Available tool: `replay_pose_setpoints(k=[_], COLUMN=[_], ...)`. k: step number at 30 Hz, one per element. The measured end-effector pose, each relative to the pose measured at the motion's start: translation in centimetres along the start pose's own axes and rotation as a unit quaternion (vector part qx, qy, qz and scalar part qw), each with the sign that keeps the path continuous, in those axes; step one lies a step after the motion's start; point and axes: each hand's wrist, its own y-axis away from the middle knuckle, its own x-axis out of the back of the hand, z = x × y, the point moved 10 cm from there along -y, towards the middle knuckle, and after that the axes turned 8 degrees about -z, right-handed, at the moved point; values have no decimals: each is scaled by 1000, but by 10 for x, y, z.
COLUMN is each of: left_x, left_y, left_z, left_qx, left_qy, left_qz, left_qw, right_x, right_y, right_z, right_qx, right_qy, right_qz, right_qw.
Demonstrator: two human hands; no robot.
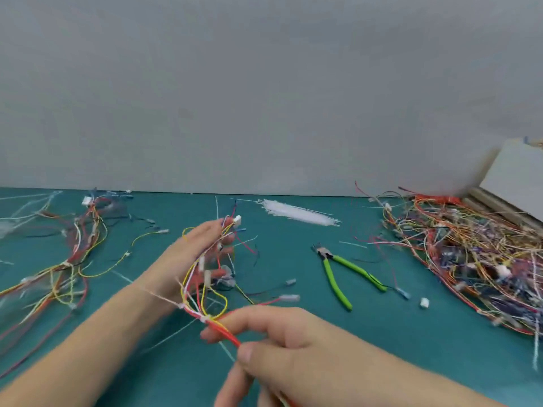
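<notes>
Right grip [293, 342] pinches a wire bundle [202, 292] between thumb and forefinger, closing on the red and yellow strands just below a small white tie [205, 318]. Left grip [191, 259] holds the upper part of the same bundle, its fingers curled round the strands with the palm turned toward the right. A white connector [237, 221] sticks up past the fingertips. The bundle runs slantwise between the two grips, lifted clear of the bench [396, 333], with loose yellow, red and white loops hanging between them. Motion blurs some of the finer strands, so I cannot count them.

Just to the right of the hands, green-handled cutters [343, 274] lie flat on the teal surface with the handles spread apart. Beyond them, near the grey wall [264, 83], is a sheaf of white cable ties [296, 214]. A big tangled heap of coloured wires [476, 259] fills the right side of the bench, and a lone white plug [424, 302] sits just beside its near edge. On the left lie several finished-looking harnesses [73, 259], well apart from the heap. A pale board [517, 183] leans at the far right.
</notes>
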Motion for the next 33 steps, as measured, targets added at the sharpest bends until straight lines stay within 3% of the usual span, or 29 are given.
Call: replay_pose_setpoints(k=[2, 5, 8, 10, 12, 14, 16, 19, 21, 23, 25, 27, 29, 32, 33], left_x=[1, 11, 12, 16, 16, 11, 3, -7, -26, -60, -96, -111, -97, -65, -57], left_y=[10, 17, 22, 26, 32, 49, 70, 95, 103, 105, 98, 85, 70, 60, 60], left_z=[5, 5, 9, 12, 23, 46, 67, 82, 84, 77, 51, 18, 5, 10, 12], left_qx=[-31, -31, -17, -41, -118, -244, -350, -415, -438, -457, -417, -320, -226, -170, -178], left_qy=[14, 28, -9, -43, -110, -183, -270, -367, -420, -482, -562, -656, -715, -690, -693], left_qz=[22, 52, 62, 86, 106, 137, 173, 242, 219, 122, -12, -93, -93, -74, -66], left_qw=[999, 998, 998, 995, 981, 942, 880, 796, 764, 738, 714, 677, 655, 700, 695], right_x=[6, 18, 53, 82, 99, 108, 117, 129, 130, 130, 131, 129, 128, 127, 127], right_y=[-10, -10, 10, 27, 39, 43, 45, 40, 30, 20, 12, 8, 7, 8, 8], right_z=[23, 41, 25, 3, -28, -61, -91, -119, -126, -131, -135, -140, -147, -156, -157], right_qx=[-56, -62, 43, 116, 169, 227, 270, 284, 271, 257, 245, 240, 247, 263, 264], right_qy=[-27, -133, -271, -240, -158, -102, -71, -43, -51, -71, -101, -143, -162, -149, -143], right_qz=[21, 37, 102, 136, 135, 117, 117, 126, 121, 122, 118, 99, 81, 66, 62], right_qw=[998, 988, 956, 954, 963, 961, 953, 950, 954, 956, 957, 955, 952, 951, 952])
